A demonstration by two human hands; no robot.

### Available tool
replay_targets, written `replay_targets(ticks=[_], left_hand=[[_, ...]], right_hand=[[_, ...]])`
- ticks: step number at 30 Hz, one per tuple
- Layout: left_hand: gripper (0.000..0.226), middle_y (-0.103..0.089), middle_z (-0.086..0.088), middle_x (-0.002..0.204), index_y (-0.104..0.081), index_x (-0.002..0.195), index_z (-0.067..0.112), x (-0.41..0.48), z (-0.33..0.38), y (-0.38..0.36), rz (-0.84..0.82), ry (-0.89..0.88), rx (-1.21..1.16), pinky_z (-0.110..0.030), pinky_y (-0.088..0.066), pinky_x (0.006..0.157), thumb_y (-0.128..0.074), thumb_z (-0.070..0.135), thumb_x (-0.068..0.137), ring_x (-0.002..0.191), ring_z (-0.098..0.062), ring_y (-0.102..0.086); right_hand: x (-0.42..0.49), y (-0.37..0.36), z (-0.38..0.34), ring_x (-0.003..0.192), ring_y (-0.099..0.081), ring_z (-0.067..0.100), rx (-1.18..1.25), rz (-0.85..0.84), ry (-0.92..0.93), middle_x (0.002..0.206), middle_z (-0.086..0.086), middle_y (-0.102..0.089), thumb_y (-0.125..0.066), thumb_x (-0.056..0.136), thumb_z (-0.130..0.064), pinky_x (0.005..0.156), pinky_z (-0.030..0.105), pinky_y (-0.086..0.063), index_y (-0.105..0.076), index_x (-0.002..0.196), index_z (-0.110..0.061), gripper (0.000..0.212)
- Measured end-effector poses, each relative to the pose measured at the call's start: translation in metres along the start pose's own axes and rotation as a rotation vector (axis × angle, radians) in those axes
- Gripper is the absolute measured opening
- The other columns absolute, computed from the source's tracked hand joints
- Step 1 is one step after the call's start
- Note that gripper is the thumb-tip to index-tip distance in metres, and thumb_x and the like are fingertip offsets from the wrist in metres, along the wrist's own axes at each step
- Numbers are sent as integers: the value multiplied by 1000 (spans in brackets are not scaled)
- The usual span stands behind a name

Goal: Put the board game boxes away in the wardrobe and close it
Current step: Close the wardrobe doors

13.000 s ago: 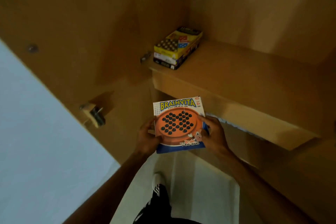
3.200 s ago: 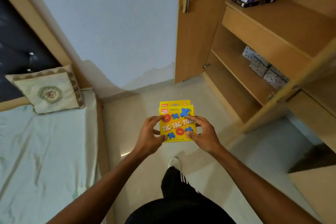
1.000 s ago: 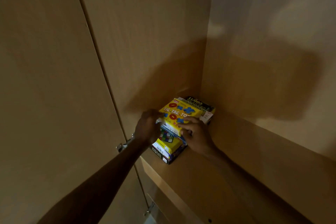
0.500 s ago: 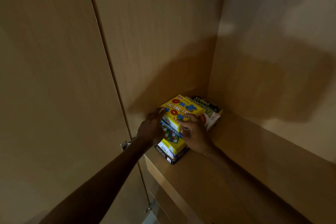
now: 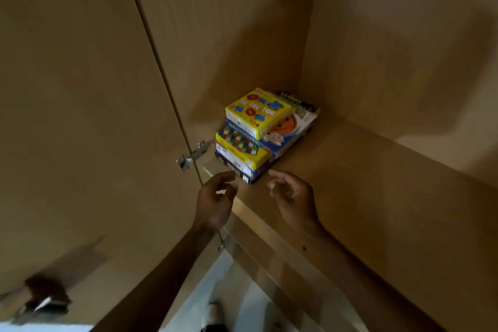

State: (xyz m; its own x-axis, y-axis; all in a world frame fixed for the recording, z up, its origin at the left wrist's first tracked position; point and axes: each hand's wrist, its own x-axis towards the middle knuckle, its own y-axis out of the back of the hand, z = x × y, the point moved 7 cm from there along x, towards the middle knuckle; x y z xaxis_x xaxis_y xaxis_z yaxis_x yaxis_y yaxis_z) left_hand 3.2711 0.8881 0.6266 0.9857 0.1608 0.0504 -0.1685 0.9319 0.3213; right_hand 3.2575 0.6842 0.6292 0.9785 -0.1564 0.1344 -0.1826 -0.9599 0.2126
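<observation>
A: Boxes sat stacked in the back left corner of the wardrobe shelf [image 5: 377, 170], the yellow Tic Tac Toe box [image 5: 257, 112] on top, the Brainvita box [image 5: 291, 129] beneath it.

B: And the hands?

A: Left hand [image 5: 214, 202] and right hand [image 5: 293, 197] hovered just in front of the stack, fingers loosely spread, holding nothing.

B: Any risk?

A: The layers were skewed, the bottom dark box [image 5: 242, 170] near the shelf's front edge. I judged a careless brush could slide it off.

B: Anything in the way?

A: The door [image 5: 80, 116] stood open at left, its hinge [image 5: 192, 156] just beside the stack; nothing blocked its swing that I could see.
</observation>
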Motion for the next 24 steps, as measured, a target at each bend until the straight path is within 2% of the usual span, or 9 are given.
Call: replay_targets(ticks=[3, 6, 8, 11, 15, 17, 20, 22, 24], left_hand=[[23, -70, 10, 105, -70, 109, 17, -46, -16, 7, -69, 19, -37, -5, -47, 71, -62, 5, 91, 84, 5, -62], [23, -70, 8, 107, -69, 112, 15, -83, -29, 18, -151, 22, -44, -14, -51, 78, -62, 6, 92, 94, -7, -66], [23, -70, 9, 108, -69, 113, 13, -105, -35, 28, -205, 9, -36, -22, -54, 84, -62, 6, 92, 96, -8, -66], [23, -70, 4, 111, -69, 113, 14, -142, -41, 49, -283, -14, -45, -24, -52, 86, -60, 7, 93, 97, -8, -65], [22, -70, 5, 109, -67, 114, 19, -192, -50, 82, -389, 10, -134, -30, -53, 89, -60, 10, 95, 100, -11, -66], [21, -70, 5, 105, -66, 108, 21, -220, -49, 99, -423, -3, -148, -27, -52, 87, -60, 7, 94, 94, -7, -65], [21, -69, 6, 104, -66, 110, 12, -262, -47, 120, -457, -36, -154, -11, -50, 82, -60, 2, 93, 89, 7, -65], [20, -68, 6, 103, -66, 111, 7, -290, -46, 129, -489, -49, -159, -5, -47, 78, -61, 1, 92, 87, 13, -64], [19, -68, 7, 102, -67, 109, 9, -319, -46, 134, -496, -65, -161, -3, -46, 76, -61, 3, 92, 86, 14, -63]], right_hand=[[-49, -3, 15, 81, -67, 16, 22, 17, -112, 86, -3, -71, -55, 79, -19, 78, 34, -56, -69, 102, -36, 32], [-96, -2, 19, 87, -67, 16, -9, 75, -174, 88, -5, -70, -60, 83, -16, 81, 38, -57, -70, 105, -31, 28], [-129, -4, 16, 85, -66, 15, -24, 114, -172, 86, -7, -68, -62, 85, -17, 78, 38, -55, -70, 106, -30, 26], [-183, -12, 8, 83, -66, 18, -32, 179, -167, 85, 0, -69, -61, 80, -25, 78, 36, -53, -69, 106, -30, 28], [-257, -31, -9, 84, -67, 16, -59, 228, -176, 87, 1, -70, -64, 87, -16, 80, 27, -52, -67, 107, -32, 27], [-297, -36, -23, 86, -66, 13, -89, 260, -174, 88, 1, -70, -64, 88, -14, 79, 20, -49, -68, 111, -28, 27], [-352, -35, -42, 82, -64, 6, -121, 317, -175, 85, -3, -68, -65, 89, -12, 74, 9, -44, -68, 113, -25, 27], [-391, -32, -54, 79, -63, 0, -151, 362, -168, 84, -7, -69, -65, 88, -11, 71, 6, -42, -68, 111, -25, 27], [-428, -25, -61, 79, -63, -1, -155, 399, -165, 82, -9, -69, -65, 87, -11, 70, 6, -43, -68, 108, -27, 26]])
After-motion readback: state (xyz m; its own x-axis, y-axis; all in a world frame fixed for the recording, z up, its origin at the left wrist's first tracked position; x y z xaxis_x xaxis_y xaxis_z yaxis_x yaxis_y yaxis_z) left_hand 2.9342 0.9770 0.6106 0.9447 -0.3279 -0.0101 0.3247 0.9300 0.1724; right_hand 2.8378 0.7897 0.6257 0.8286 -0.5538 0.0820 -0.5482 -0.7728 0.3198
